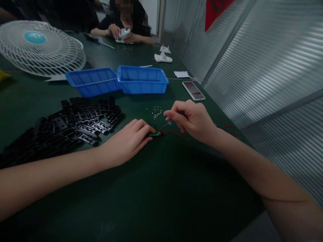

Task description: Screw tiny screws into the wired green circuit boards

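Observation:
Low over the green table, my left hand pinches a small green circuit board at its left end. A red wire runs from the board to the right and ends loose on the table. My right hand is closed around a screwdriver with a thin shaft, which points down and left toward the board. Whether its tip touches the board I cannot tell. Just beyond the hands lies a scatter of tiny screws. Left of my left hand spreads a heap of black plastic parts.
Two blue bins, a left one and a right one, stand behind the heap. A phone lies near the right edge by a ribbed wall. A white fan guard is at far left. Across the table, a person's hands hold a white part.

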A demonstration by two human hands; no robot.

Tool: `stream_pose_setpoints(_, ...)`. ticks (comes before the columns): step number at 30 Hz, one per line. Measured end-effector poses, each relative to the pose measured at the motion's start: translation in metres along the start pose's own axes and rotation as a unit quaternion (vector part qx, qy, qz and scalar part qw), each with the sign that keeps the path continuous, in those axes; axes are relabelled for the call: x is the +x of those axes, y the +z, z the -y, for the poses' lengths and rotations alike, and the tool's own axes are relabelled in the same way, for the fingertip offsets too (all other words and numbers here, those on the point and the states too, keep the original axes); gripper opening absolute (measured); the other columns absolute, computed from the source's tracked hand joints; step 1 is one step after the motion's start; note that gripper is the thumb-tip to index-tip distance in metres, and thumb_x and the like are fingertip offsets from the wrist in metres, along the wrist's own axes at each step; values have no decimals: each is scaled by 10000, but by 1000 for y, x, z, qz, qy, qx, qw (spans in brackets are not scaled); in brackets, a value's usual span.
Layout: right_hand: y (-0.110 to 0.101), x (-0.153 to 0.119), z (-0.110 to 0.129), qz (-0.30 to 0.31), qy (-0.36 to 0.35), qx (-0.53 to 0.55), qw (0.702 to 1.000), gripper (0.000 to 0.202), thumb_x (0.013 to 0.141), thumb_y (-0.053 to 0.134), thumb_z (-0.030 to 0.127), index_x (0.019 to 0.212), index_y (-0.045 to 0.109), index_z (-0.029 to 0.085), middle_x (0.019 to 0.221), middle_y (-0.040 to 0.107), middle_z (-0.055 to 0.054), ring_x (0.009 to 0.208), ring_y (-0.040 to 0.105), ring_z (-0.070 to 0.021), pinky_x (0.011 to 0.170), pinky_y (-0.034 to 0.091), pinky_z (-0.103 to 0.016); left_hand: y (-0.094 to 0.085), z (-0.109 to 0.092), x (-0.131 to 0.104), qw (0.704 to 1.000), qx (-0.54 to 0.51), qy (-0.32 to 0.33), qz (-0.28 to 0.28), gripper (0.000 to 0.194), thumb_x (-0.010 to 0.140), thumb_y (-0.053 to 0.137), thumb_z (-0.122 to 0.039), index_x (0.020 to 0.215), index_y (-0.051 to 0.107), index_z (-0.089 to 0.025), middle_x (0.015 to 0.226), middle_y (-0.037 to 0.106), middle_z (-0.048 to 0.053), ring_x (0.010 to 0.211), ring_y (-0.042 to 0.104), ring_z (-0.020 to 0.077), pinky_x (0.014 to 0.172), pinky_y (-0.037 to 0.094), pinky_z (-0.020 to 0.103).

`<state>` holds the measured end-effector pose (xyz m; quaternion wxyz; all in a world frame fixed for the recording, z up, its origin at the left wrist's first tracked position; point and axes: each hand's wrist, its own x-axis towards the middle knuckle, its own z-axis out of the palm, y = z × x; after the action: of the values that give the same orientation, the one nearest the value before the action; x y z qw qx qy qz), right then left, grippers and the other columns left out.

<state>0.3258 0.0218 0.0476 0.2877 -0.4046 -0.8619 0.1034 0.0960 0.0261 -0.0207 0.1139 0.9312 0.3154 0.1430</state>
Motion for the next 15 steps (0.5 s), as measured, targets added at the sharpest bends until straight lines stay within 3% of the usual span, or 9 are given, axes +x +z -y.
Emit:
stream_pose_setpoints(3, 0, 0, -1, -23, 13, 28, 999, 440, 931, 450, 472, 618, 522, 171, 481, 421, 70, 471, 372, -64, 604, 313, -248, -1, 0, -1, 1000, -18, -16, -6, 206, 966, 425, -325, 1103, 486, -183, 1063, 516, 63, 980, 490, 209, 860, 433, 363)
stream_pose_setpoints(6, 2, -2, 4, -48, 0, -31, 998, 444, 936, 440, 440, 583, 485, 173, 490, 390, 67, 492, 348, -68, 646, 299, -268, -1, -1, -1, 1000, -24, -16, -9, 188, 963, 433, -326, 1074, 489, -186, 1045, 518, 57, 973, 492, 207, 856, 430, 359)
stream_pose_setpoints(8, 3, -5, 9, -30, -13, -60, 998, 393, 953, 371, 382, 648, 508, 176, 544, 434, 54, 523, 366, -81, 690, 299, -291, -2, -1, -1, 1000, -26, -12, -9, 184, 962, 433, -326, 1067, 495, -189, 1035, 515, 55, 963, 492, 207, 848, 429, 357)
stream_pose_setpoints(12, 2, -8, 16, -3, -32, -33, 999, 223, 901, 306, 223, 962, 507, 150, 782, 566, -1, 646, 484, -116, 769, 325, -328, -2, -1, 0, 999, -30, -13, -4, 179, 962, 428, -318, 1066, 494, -187, 1034, 504, 56, 957, 487, 205, 838, 427, 354)
stream_pose_setpoints(15, 1, -7, 16, -3, -31, -55, 998, 183, 905, 310, 185, 980, 471, 143, 823, 569, -15, 674, 505, -120, 778, 334, -328, -3, -1, 1, 999, -33, -15, 0, 174, 965, 424, -315, 1065, 491, -190, 1029, 498, 51, 952, 482, 200, 834, 425, 352)
